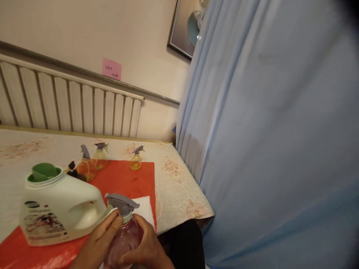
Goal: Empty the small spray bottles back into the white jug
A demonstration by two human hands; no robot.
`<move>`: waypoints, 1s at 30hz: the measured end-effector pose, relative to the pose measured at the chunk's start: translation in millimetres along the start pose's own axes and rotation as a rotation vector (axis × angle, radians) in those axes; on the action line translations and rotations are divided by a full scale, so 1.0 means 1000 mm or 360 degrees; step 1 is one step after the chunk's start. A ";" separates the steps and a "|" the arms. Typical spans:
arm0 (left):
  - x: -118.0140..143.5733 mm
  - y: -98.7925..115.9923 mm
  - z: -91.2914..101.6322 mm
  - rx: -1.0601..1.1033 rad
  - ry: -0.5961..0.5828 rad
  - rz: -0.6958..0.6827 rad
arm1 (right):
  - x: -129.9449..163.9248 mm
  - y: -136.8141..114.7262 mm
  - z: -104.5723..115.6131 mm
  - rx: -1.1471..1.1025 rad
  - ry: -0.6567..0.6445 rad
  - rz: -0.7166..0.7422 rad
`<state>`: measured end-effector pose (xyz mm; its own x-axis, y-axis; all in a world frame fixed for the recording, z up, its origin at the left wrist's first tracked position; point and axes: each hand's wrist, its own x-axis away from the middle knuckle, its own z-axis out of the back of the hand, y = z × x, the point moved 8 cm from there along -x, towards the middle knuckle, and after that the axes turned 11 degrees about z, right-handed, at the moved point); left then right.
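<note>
- At the bottom centre of the frame, nearest the camera, a clear pink-tinted spray bottle [125, 239] with a grey trigger head is held upright between both hands, over the near edge of the worktop [179, 194].
- The left hand [98, 243] comes in from the lower left; its grip is closed on the bottle, fingers reaching up to the pale collar just under the trigger head.
- The right hand [148, 248] wraps the bottle's body from the right side, its grip also closed on it.
- Just behind the bottle lies a white cloth [146, 209] on a red mat [126, 179].
- At lower left, just beside the left hand, stands a large white jug [61, 209] with a moulded handle and a printed label; a green funnel [45, 172] sits in its open mouth.
- Further back on the red mat, left of centre, stand three small spray bottles with yellow-orange liquid: two close together [86, 166] [100, 157] and one apart to the right [136, 160]. A small dark-capped bottle [73, 170] stands just beside the left pair.
- A pale blue curtain [266, 130] fills the right half.
- A white radiator [70, 104] runs along the wall at upper left, with a pink note [111, 69] above it.
</note>
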<state>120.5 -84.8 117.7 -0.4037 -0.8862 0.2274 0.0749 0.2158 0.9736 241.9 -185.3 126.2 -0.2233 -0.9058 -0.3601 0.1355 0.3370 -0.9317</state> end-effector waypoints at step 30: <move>0.021 0.026 -0.026 0.0169 -0.0667 -0.0104 | -0.001 -0.009 -0.003 -0.0023 -0.0075 0.0070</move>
<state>138.1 -108.2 148.2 -0.7411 -0.6613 0.1162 -0.0485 0.2254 0.9731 237.5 -186.7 134.7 -0.1715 -0.9011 -0.3982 0.1302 0.3799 -0.9158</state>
